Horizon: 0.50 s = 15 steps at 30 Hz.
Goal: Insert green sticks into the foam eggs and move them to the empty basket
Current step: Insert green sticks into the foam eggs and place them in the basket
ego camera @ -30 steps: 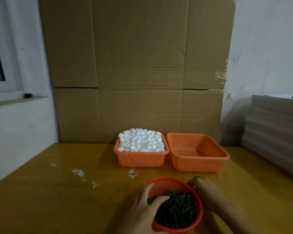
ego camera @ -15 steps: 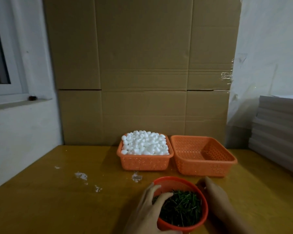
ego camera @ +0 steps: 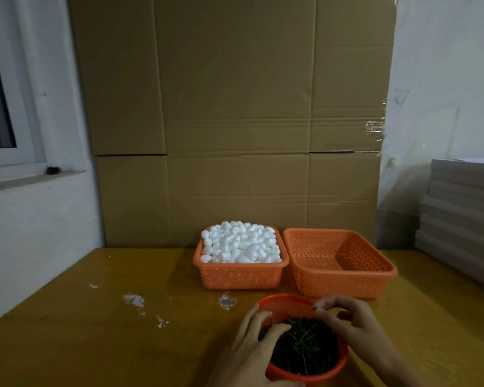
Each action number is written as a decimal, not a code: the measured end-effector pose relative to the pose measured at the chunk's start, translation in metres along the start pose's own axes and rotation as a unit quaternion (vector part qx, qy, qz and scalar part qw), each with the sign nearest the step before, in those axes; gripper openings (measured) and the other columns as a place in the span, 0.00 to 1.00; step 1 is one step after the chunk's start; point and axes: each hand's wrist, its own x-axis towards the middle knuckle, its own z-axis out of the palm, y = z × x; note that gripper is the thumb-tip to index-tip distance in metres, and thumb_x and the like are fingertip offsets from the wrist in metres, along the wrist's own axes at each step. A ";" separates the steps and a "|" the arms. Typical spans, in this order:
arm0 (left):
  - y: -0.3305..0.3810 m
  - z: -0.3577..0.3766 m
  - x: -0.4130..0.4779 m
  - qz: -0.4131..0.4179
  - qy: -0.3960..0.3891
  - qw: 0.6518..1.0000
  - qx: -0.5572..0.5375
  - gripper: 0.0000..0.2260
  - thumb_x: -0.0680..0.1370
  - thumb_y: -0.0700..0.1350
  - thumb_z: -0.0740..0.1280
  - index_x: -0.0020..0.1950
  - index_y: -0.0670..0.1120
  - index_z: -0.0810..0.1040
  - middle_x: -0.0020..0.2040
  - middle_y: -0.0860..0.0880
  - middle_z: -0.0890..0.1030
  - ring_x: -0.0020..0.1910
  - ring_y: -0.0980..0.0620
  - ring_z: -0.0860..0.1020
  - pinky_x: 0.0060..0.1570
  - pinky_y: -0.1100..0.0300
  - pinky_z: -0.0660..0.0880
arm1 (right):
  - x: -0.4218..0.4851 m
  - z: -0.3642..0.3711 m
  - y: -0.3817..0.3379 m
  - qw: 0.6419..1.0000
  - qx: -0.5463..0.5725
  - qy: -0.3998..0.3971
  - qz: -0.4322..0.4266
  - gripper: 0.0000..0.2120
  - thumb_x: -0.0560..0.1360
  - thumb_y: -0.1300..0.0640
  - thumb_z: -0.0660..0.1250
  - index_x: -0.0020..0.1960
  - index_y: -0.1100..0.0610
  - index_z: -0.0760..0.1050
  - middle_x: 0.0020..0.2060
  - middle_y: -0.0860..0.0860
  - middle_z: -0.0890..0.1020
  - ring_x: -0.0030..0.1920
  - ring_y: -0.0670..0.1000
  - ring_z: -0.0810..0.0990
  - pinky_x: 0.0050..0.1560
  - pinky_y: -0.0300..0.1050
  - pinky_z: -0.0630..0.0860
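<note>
**Picking the first green stick**

Nearest me, my left hand (ego camera: 252, 347) cups the rim of the round red bowl (ego camera: 280, 304), its grip open and holding nothing. My right hand (ego camera: 349, 319) hovers over the green sticks (ego camera: 305, 347); thumb and forefinger are pinched together, though I cannot tell whether a stick sits between them. I'd lift one stick alone, hold it near its end, and steady the bowl while doing so. Beyond, the foam eggs (ego camera: 241, 245) heap in the left orange basket (ego camera: 239, 276); the empty basket (ego camera: 344, 280) sits just beside it. The yellow worktop (ego camera: 81, 339) carries white crumbs (ego camera: 134, 300). Cardboard (ego camera: 235, 107) backs the scene; a window (ego camera: 0, 101) stands left.
</note>
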 end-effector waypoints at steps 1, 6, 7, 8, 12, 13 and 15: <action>-0.001 0.003 0.003 -0.002 0.021 1.000 0.013 0.39 0.75 0.70 0.70 0.82 0.65 0.56 0.82 0.62 0.47 0.83 0.59 0.38 0.80 0.45 0.57 | 0.003 0.003 0.002 1.000 -0.022 0.007 -0.003 0.03 0.75 0.53 0.73 0.45 0.50 0.85 0.47 0.46 0.87 0.49 0.45 0.84 0.55 0.51 0.79; -0.010 0.004 0.020 -0.015 0.063 0.997 0.040 0.39 0.72 0.74 0.69 0.79 0.66 0.60 0.81 0.63 0.50 0.82 0.61 0.38 0.80 0.43 0.57 | 0.019 0.013 0.005 0.986 -0.168 0.007 -0.019 0.04 0.77 0.54 0.75 0.47 0.44 0.82 0.47 0.41 0.84 0.53 0.40 0.79 0.56 0.41 0.77; -0.013 0.004 0.023 -0.013 0.067 0.997 0.039 0.39 0.72 0.74 0.69 0.79 0.66 0.60 0.80 0.63 0.50 0.82 0.61 0.38 0.80 0.43 0.57 | 0.022 0.013 0.005 0.982 -0.187 0.000 -0.026 0.05 0.76 0.53 0.75 0.46 0.43 0.82 0.46 0.40 0.83 0.53 0.39 0.79 0.56 0.39 0.76; -0.015 0.003 0.025 -0.008 0.065 0.997 0.034 0.38 0.72 0.74 0.69 0.78 0.66 0.60 0.81 0.63 0.50 0.81 0.61 0.38 0.81 0.43 0.56 | 0.026 0.012 0.005 0.980 -0.198 -0.006 -0.031 0.05 0.76 0.52 0.75 0.45 0.42 0.82 0.46 0.39 0.83 0.53 0.38 0.78 0.55 0.38 0.76; -0.023 -0.009 0.032 0.015 0.027 0.999 0.009 0.39 0.72 0.73 0.70 0.79 0.70 0.55 0.81 0.66 0.47 0.78 0.65 0.35 0.79 0.43 0.54 | 0.034 0.013 0.008 0.981 -0.190 -0.010 -0.039 0.06 0.76 0.53 0.76 0.44 0.42 0.83 0.46 0.39 0.84 0.52 0.36 0.77 0.53 0.38 0.75; -0.024 -0.013 0.031 0.021 0.014 1.000 -0.006 0.40 0.72 0.74 0.70 0.78 0.73 0.54 0.80 0.68 0.46 0.78 0.66 0.34 0.78 0.44 0.53 | 0.035 0.013 0.011 0.982 -0.185 -0.008 -0.039 0.06 0.76 0.53 0.76 0.45 0.42 0.83 0.46 0.40 0.84 0.52 0.36 0.77 0.53 0.38 0.75; -0.029 -0.021 0.029 0.037 0.002 0.998 -0.049 0.39 0.70 0.76 0.70 0.77 0.77 0.54 0.80 0.71 0.47 0.79 0.68 0.36 0.76 0.45 0.52 | 0.035 0.013 0.015 0.985 -0.170 -0.009 -0.035 0.05 0.76 0.53 0.75 0.46 0.43 0.83 0.48 0.41 0.83 0.53 0.36 0.77 0.52 0.37 0.74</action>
